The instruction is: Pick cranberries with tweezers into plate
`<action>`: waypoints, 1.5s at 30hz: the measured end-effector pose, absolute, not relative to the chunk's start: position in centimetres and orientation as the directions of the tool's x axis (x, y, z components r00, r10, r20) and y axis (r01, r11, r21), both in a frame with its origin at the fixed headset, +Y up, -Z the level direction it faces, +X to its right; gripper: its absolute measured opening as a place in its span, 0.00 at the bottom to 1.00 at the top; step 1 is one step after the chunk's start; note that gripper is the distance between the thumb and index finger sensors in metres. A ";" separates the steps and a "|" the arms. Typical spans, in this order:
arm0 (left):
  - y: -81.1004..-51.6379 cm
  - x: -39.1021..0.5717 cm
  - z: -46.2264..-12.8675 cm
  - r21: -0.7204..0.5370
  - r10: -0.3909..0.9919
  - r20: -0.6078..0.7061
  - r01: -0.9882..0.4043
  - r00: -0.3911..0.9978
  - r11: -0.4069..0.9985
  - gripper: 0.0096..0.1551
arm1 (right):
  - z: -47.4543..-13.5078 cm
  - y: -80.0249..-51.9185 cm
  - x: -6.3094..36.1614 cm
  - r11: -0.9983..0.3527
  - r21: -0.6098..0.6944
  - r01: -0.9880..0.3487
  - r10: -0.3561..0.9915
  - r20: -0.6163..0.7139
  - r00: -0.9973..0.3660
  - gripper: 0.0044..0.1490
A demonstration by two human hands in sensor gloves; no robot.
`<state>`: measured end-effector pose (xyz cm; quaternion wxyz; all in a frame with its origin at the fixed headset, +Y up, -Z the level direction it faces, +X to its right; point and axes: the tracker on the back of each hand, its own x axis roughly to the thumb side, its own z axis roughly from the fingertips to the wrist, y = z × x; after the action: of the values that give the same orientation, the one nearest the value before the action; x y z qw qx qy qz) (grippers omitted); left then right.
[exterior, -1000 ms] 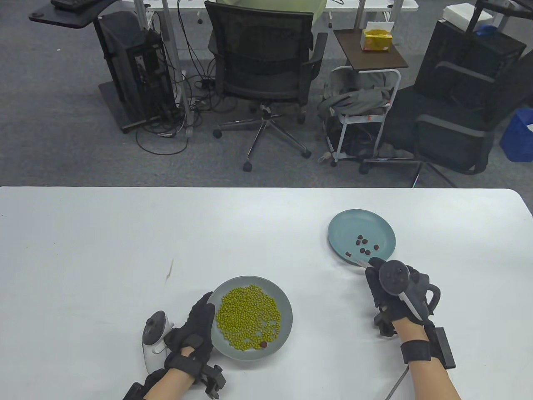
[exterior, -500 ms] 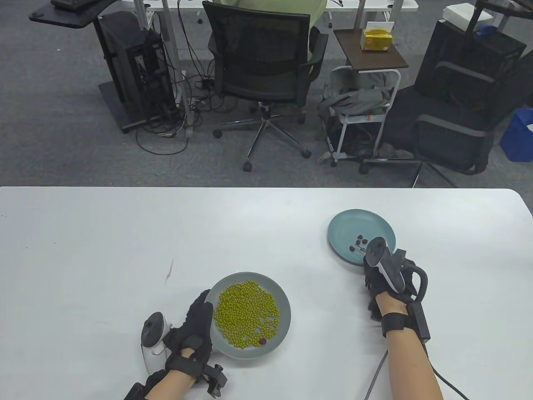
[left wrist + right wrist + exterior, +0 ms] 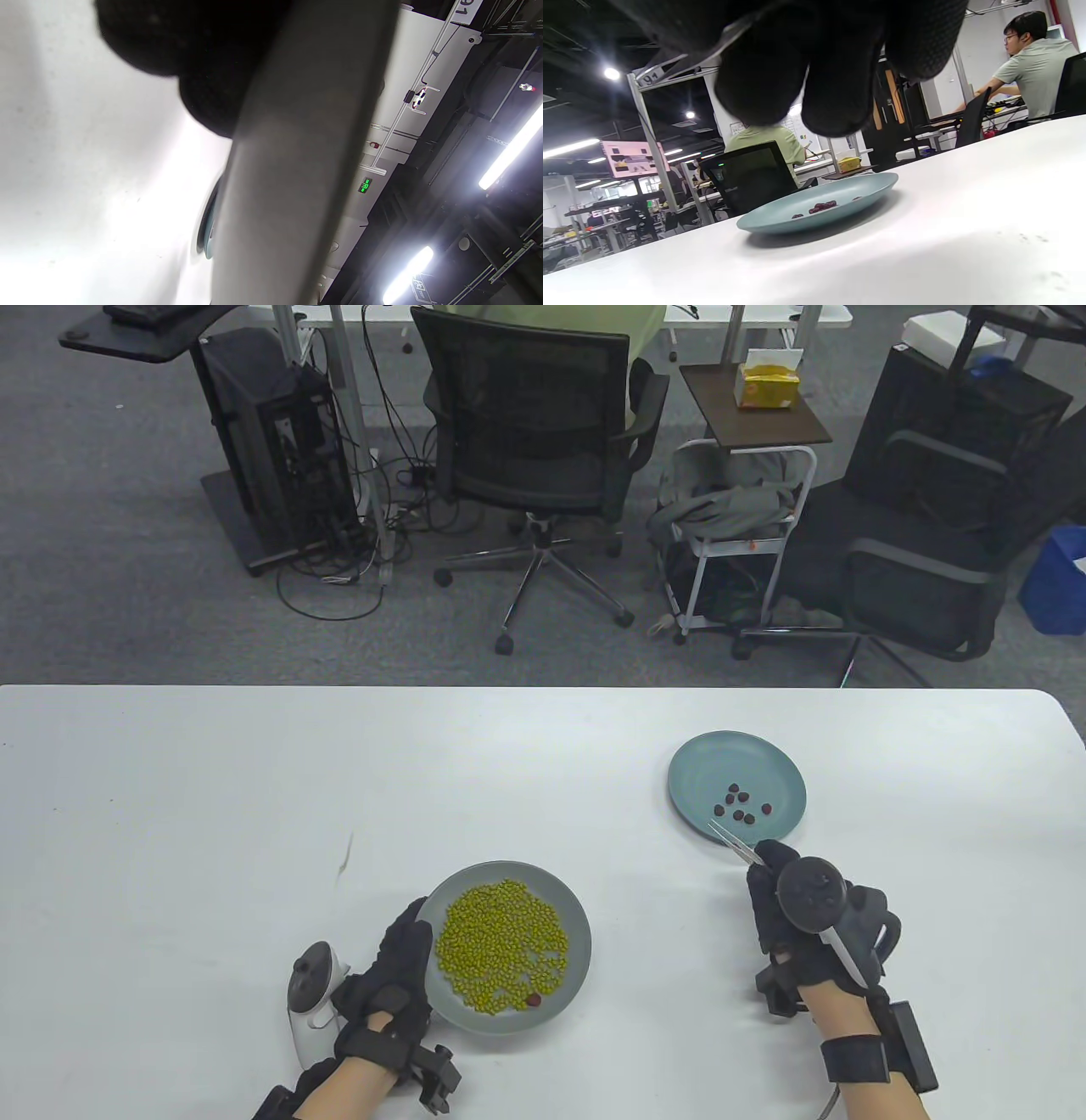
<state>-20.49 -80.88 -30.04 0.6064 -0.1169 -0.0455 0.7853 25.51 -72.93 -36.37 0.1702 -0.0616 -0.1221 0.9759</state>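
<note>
A grey plate (image 3: 577, 916) of green beans holds one dark red cranberry (image 3: 534, 1000) near its front rim. My left hand (image 3: 399, 976) grips that plate's left rim; the rim (image 3: 297, 169) fills the left wrist view. A teal plate (image 3: 704, 768) at the right holds several cranberries (image 3: 740, 804); it also shows in the right wrist view (image 3: 780, 218). My right hand (image 3: 785, 912) holds metal tweezers (image 3: 734, 841) just in front of the teal plate, tips over its near rim, nothing visible between them.
The white table (image 3: 254, 814) carries a small brown mark (image 3: 346, 853) left of the grey plate. Beyond the far edge stand office chairs (image 3: 534, 441), a small cart (image 3: 738, 534) and computer towers.
My right hand reached over the teal plate with the tweezers, then drew back toward me. One more cranberry now lies on the teal plate. My left hand stayed on the grey plate.
</note>
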 end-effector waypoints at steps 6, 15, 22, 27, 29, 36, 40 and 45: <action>-80.7 -21.0 -30.4 -0.201 0.965 -0.119 -0.946 -0.234 -0.255 0.36 | -36.2 -72.3 23.7 -0.887 -0.233 -0.398 0.400 0.040 -0.916 0.32; -80.7 -20.9 -30.4 -0.211 0.964 -0.160 -0.947 -0.212 -0.243 0.37 | -33.4 -70.8 17.4 -0.893 -0.312 -0.325 0.232 0.301 -0.925 0.32; -80.8 -21.0 -30.5 -0.203 0.963 -0.159 -0.947 -0.217 -0.247 0.37 | -30.7 -70.8 13.1 -0.897 -0.336 -0.286 0.086 0.501 -0.861 0.32; -80.8 -21.1 -30.5 -0.197 0.964 -0.160 -0.950 -0.214 -0.244 0.37 | -29.8 -70.9 11.7 -0.898 -0.341 -0.277 0.040 0.564 -0.825 0.31; -80.8 -21.1 -30.5 -0.196 0.963 -0.164 -0.950 -0.212 -0.242 0.37 | -29.6 -71.0 11.3 -0.902 -0.342 -0.263 0.018 0.579 -0.815 0.31; -80.9 -21.0 -30.4 -0.204 0.966 -0.166 -0.952 -0.197 -0.230 0.37 | -29.2 -71.0 10.6 -0.906 -0.337 -0.257 -0.009 0.622 -0.783 0.31; -81.0 -21.0 -30.5 -0.203 0.968 -0.161 -0.953 -0.194 -0.225 0.37 | -29.1 -71.0 10.4 -0.910 -0.334 -0.245 -0.026 0.637 -0.770 0.31; -81.0 -21.0 -30.5 -0.205 0.971 -0.151 -0.955 -0.185 -0.214 0.37 | -29.0 -71.0 10.2 -0.913 -0.342 -0.222 -0.053 0.638 -0.768 0.32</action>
<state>-21.02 -80.99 -30.51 0.6261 -0.1243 -0.0321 0.7691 10.18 -71.00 -28.98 0.0460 0.3376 -0.2034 0.9179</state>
